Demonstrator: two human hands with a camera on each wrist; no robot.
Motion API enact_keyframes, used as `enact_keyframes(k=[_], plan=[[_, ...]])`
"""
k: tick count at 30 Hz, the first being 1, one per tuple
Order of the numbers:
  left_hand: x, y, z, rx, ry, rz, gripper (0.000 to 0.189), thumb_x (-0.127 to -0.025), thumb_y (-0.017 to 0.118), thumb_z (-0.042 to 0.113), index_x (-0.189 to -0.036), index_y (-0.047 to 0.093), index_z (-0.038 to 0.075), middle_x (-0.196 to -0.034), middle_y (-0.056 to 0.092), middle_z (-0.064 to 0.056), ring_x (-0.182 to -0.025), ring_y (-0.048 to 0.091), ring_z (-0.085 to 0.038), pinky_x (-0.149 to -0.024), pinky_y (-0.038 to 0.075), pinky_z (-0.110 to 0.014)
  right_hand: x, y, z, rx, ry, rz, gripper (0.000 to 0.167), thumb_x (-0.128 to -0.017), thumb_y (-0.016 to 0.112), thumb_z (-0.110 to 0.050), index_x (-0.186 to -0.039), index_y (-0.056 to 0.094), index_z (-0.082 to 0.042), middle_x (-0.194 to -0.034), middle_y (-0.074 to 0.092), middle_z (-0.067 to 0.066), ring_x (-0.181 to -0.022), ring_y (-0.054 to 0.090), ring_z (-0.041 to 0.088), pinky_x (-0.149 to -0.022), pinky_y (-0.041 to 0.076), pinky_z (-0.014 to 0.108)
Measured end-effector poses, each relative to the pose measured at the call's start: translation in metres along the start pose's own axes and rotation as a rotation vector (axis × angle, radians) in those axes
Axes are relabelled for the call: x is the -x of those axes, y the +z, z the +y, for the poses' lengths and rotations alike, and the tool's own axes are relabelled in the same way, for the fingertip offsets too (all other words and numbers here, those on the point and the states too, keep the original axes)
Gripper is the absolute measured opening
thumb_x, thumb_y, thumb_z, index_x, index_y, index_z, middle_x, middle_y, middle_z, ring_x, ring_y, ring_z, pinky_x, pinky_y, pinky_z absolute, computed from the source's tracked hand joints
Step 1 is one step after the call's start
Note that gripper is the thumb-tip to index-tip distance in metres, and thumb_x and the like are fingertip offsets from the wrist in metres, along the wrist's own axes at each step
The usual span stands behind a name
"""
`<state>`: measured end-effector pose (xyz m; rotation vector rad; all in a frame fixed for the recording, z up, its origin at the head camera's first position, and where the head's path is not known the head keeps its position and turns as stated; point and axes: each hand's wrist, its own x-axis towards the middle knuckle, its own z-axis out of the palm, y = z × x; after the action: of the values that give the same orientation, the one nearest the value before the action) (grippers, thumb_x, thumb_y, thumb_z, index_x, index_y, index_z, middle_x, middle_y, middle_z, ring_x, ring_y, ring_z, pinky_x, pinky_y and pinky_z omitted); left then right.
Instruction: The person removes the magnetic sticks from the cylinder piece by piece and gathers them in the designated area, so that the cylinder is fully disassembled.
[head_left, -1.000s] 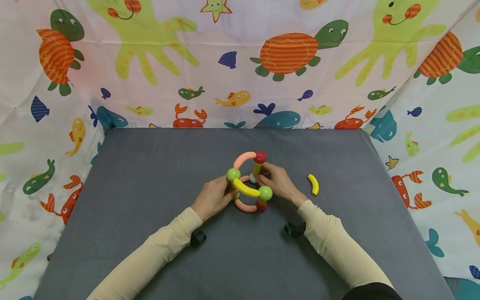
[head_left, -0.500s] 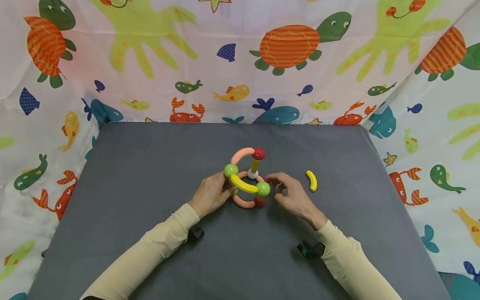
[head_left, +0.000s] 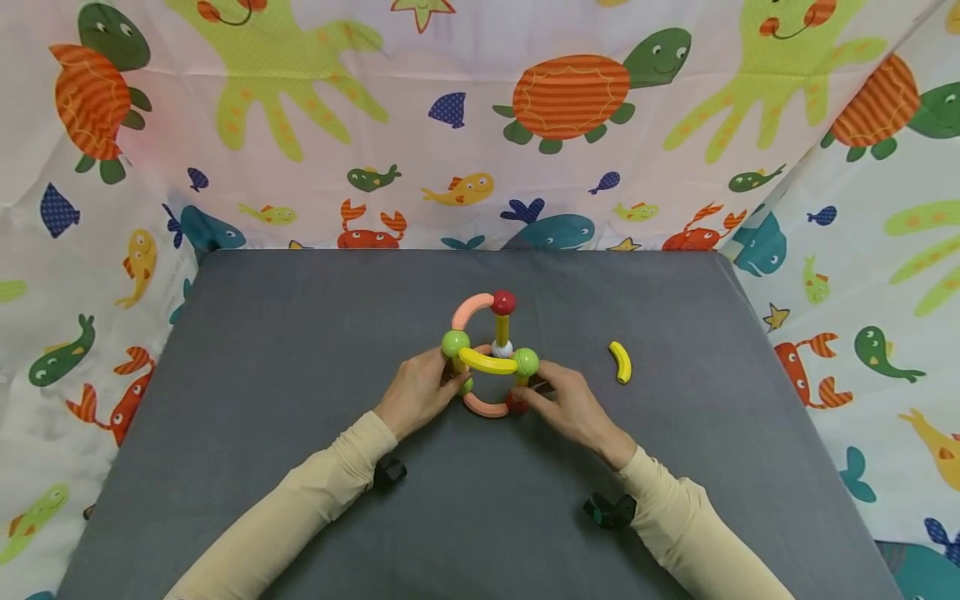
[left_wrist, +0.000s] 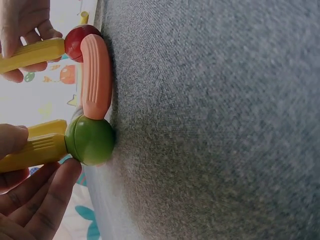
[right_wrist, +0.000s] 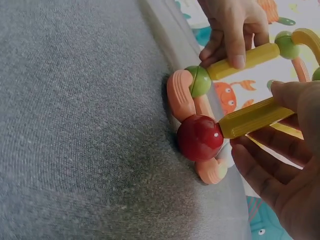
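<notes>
A ring-shaped frame of magnetic balls and rods stands on the grey table. Its upper part has a yellow curved rod between two green balls, and a pink curved rod leading to a red ball. Below that red ball, a yellow upright rod meets a white ball. My left hand grips the left yellow upright, just above a green ball at the base. With thumb and fingers, my right hand pinches the near-right yellow rod above the lower red ball.
A loose yellow curved rod lies on the table to the right of the frame. A cloth printed with sea animals hangs behind the table and along its sides.
My right hand let go of the back yellow upright, drew off to the right, then took the near-right upright. The frame's upper part turned slightly. My left hand kept its grip.
</notes>
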<state>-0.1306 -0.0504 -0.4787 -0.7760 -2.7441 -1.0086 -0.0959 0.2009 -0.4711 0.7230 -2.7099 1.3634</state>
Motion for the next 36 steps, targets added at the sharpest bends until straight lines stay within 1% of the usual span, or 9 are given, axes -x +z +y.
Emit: enact_keyframes(k=[4, 10, 15, 20, 25, 30, 33, 34, 36], plan=[[0.0, 0.0, 0.0, -0.031, 0.019, 0.022, 0.019, -0.087, 0.075, 0.021, -0.097, 0.06, 0.013, -0.082, 0.066, -0.002, -0.07, 0.066, -0.015, -0.062, 0.054, -0.031, -0.001, 0.0, 0.001, 0.001, 0.019, 0.014, 0.014, -0.09, 0.07, -0.014, -0.103, 0.065, -0.01, -0.092, 0.072, 0.004, -0.081, 0.07, 0.015, -0.072, 0.059, 0.034], [-0.001, -0.002, 0.002, -0.025, 0.021, 0.012, 0.019, -0.087, 0.075, 0.02, -0.097, 0.06, 0.013, -0.084, 0.066, -0.002, -0.072, 0.066, -0.014, -0.064, 0.055, -0.031, -0.001, 0.0, 0.003, -0.003, 0.008, 0.03, 0.016, -0.089, 0.071, -0.011, -0.104, 0.066, -0.007, -0.094, 0.071, 0.007, -0.083, 0.07, 0.017, -0.072, 0.059, 0.035], [0.001, -0.003, 0.002, -0.043, 0.031, 0.02, 0.017, -0.087, 0.075, 0.021, -0.094, 0.061, 0.014, -0.083, 0.066, -0.001, -0.073, 0.066, -0.014, -0.064, 0.055, -0.03, -0.001, -0.001, 0.003, -0.008, -0.011, 0.029, 0.018, -0.088, 0.072, -0.01, -0.105, 0.066, -0.005, -0.095, 0.072, 0.007, -0.085, 0.071, 0.02, -0.072, 0.06, 0.036], [0.003, -0.003, 0.001, -0.069, 0.04, 0.047, 0.014, -0.088, 0.074, 0.019, -0.093, 0.063, 0.011, -0.083, 0.067, -0.003, -0.072, 0.066, -0.015, -0.063, 0.055, -0.03, -0.006, 0.0, 0.004, -0.006, -0.034, 0.032, 0.018, -0.088, 0.071, -0.008, -0.105, 0.066, -0.005, -0.097, 0.071, 0.006, -0.088, 0.071, 0.021, -0.074, 0.06, 0.034], [0.004, -0.005, -0.001, -0.091, 0.042, 0.074, 0.013, -0.087, 0.074, 0.015, -0.091, 0.064, 0.009, -0.079, 0.065, -0.004, -0.068, 0.064, -0.015, -0.061, 0.053, -0.031, -0.011, 0.003, 0.004, -0.015, -0.055, 0.018, 0.016, -0.089, 0.07, -0.007, -0.105, 0.065, -0.005, -0.099, 0.071, 0.008, -0.09, 0.071, 0.024, -0.075, 0.06, 0.034], [0.002, -0.006, -0.003, -0.125, 0.043, 0.066, 0.013, -0.088, 0.073, 0.016, -0.088, 0.062, 0.01, -0.076, 0.062, -0.002, -0.065, 0.06, -0.014, -0.059, 0.051, -0.03, -0.014, 0.005, 0.004, -0.015, -0.04, 0.034, 0.017, -0.089, 0.071, -0.008, -0.105, 0.066, -0.004, -0.099, 0.071, 0.008, -0.091, 0.071, 0.026, -0.075, 0.06, 0.036], [0.0, -0.007, -0.003, -0.119, 0.041, 0.055, 0.014, -0.088, 0.073, 0.016, -0.088, 0.06, 0.011, -0.076, 0.061, -0.001, -0.066, 0.06, -0.013, -0.06, 0.051, -0.029, -0.015, 0.005, 0.005, -0.011, -0.029, 0.048, 0.017, -0.089, 0.071, -0.008, -0.105, 0.066, -0.005, -0.099, 0.071, 0.008, -0.091, 0.071, 0.025, -0.075, 0.06, 0.036], [0.0, -0.008, -0.003, -0.111, 0.035, 0.048, 0.014, -0.088, 0.073, 0.016, -0.088, 0.06, 0.011, -0.077, 0.062, -0.001, -0.067, 0.06, -0.013, -0.06, 0.051, -0.029, -0.015, 0.005, 0.005, -0.011, -0.029, 0.048, 0.017, -0.088, 0.071, -0.007, -0.104, 0.066, -0.005, -0.099, 0.071, 0.008, -0.091, 0.072, 0.025, -0.075, 0.06, 0.036], [0.0, -0.011, -0.003, -0.084, 0.003, 0.021, 0.015, -0.088, 0.073, 0.018, -0.09, 0.06, 0.011, -0.079, 0.063, -0.002, -0.068, 0.06, -0.013, -0.061, 0.051, -0.028, -0.016, 0.005, 0.004, -0.01, -0.031, 0.045, 0.016, -0.088, 0.071, -0.007, -0.104, 0.066, -0.007, -0.099, 0.071, 0.008, -0.09, 0.072, 0.024, -0.075, 0.06, 0.036]])
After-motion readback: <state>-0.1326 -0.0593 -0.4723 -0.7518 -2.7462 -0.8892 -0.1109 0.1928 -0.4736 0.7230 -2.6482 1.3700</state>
